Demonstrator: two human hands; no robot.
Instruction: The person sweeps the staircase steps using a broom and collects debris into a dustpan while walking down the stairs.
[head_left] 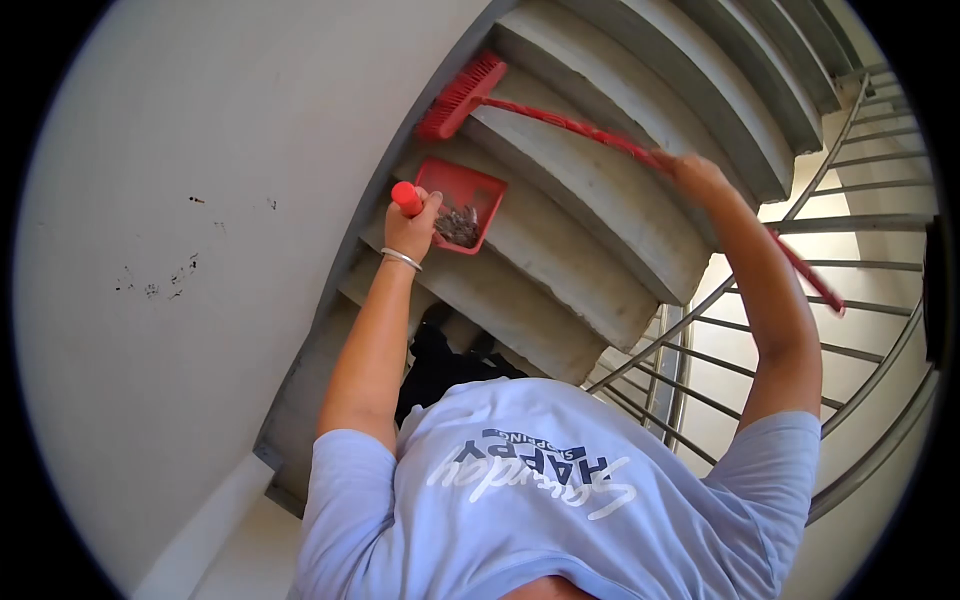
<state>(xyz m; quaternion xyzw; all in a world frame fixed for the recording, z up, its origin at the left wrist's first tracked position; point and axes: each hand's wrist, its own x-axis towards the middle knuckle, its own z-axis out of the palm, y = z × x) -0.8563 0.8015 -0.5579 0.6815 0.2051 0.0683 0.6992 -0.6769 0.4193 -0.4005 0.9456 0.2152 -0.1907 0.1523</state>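
My left hand [408, 228] is closed around the upright handle of a red dustpan [485, 185], whose red handle top shows above my fist. Grey debris [458, 226] lies in the pan, close to the wall on a concrete step. Fingers wrapped round its long red stick, my right hand [692, 178] holds a red broom [462, 95]. The broom's bristle head is at the wall end of a higher step, above the dustpan in the view. Its stick runs behind my right forearm, and the far end shows near the railing.
Curved concrete steps [590, 190] fan across the view. A metal railing [700, 306] borders them on the right. The pale wall [200, 130] on the left has dark marks. My dark trousers and shoes show on a lower step.
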